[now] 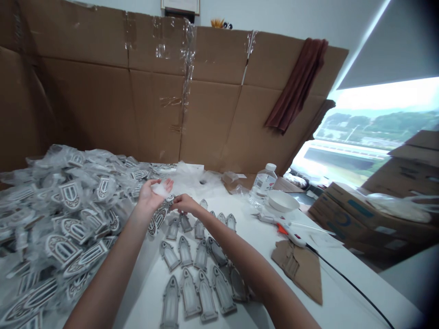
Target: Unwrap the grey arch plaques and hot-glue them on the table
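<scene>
Palm up, my left hand (154, 193) carries a small whitish, translucent clump (160, 189), with its fingertips spread around it. Just to the right, my right hand (184, 203) is bent downward with its fingers drawn together; what they hold, if anything, is hidden. A small grey arched frame (185, 223) stands right under those fingers, and I cannot tell whether they touch it. Toward me, several grey arched frames (190, 292) lie in rows on the white table (144, 292). Patterned arched pieces (158, 219) lie below my left hand.
A big heap of bagged arched pieces (70, 196) fills the left side. On the right are a plastic bottle (264, 183), a white bowl (283, 201), a glue gun (288, 232) with a black cord and a cardboard scrap (298, 269). A cardboard wall (154, 105) stands behind.
</scene>
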Tool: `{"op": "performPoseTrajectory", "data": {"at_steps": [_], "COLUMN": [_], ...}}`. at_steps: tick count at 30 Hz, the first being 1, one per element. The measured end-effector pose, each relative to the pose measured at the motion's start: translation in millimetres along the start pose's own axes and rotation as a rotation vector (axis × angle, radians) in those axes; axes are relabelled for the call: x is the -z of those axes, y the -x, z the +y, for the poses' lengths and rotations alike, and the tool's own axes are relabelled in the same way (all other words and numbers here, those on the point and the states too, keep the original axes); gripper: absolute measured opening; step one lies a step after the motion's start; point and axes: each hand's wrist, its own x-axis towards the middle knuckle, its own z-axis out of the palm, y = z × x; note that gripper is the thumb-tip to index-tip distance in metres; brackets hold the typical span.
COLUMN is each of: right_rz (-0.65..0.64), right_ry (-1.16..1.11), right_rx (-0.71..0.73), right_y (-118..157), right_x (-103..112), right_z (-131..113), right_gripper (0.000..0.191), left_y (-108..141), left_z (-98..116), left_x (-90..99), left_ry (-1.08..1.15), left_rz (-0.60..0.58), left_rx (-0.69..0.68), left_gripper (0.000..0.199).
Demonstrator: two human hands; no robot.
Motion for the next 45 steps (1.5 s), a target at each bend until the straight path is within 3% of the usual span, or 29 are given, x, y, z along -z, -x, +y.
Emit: {"op": "performPoseTrajectory", "data": {"at_steps": [5,10,14,21,27,31,36,41,45], "right_rz": [0.112,0.269,0.320,0.231,0.277,0.323,0.167,0.048,-0.001], "right_ry": [-0.099,-0.090,-0.045,0.029,0.186,0.200,0.160,0.173,0.199], "right_rx": [-0.059,-0.212,-0.360,-0.445,-0.400,-0.329,-0.299,-0.279,-0.267], "right_y": [12.1,31.4,46.2,50.9,40.2,36.1,33.8,31.1,27.8], "right_x": [41.5,101.5,127.5,126.8,128.0,133.3,134.7,127.9,121.7], "right_z": [12.6,45.9,71.2,89.3,95.0,93.0,93.0,95.4,94.6], "right_gripper": [0.017,0.018,0.017,0.014,0.012,0.021,0.040,0.022,0.023], "left_y": [-2.0,-3.0,-3.3,-2.2,-2.6,-2.6,-2.9,-3.5,-3.3], "left_z": [0.3,0.4,-0.1,-0.7,-2.3,-1.9,-1.4,-1.5,-1.1], "left_x": [2.3,2.7,2.3,3.7,2.1,1.8,3.2,3.2,3.1], "left_ry": [-0.004,-0.019,-0.019,-0.028,-0.035,-0.037,-0.032,-0.029,-0.031], "left_rz": [-0.018,-0.028,-0.033,-0.040,-0.039,-0.024,-0.025,-0.029,-0.029], "left_rx": [0.001,-0.002,-0.004,-0.007,-0.005,-0.009,-0.009,-0.011,-0.010], "left_gripper": [0.006,0.008,0.007,0.008,0.007,0.007,0.006,0.007,0.007]}}
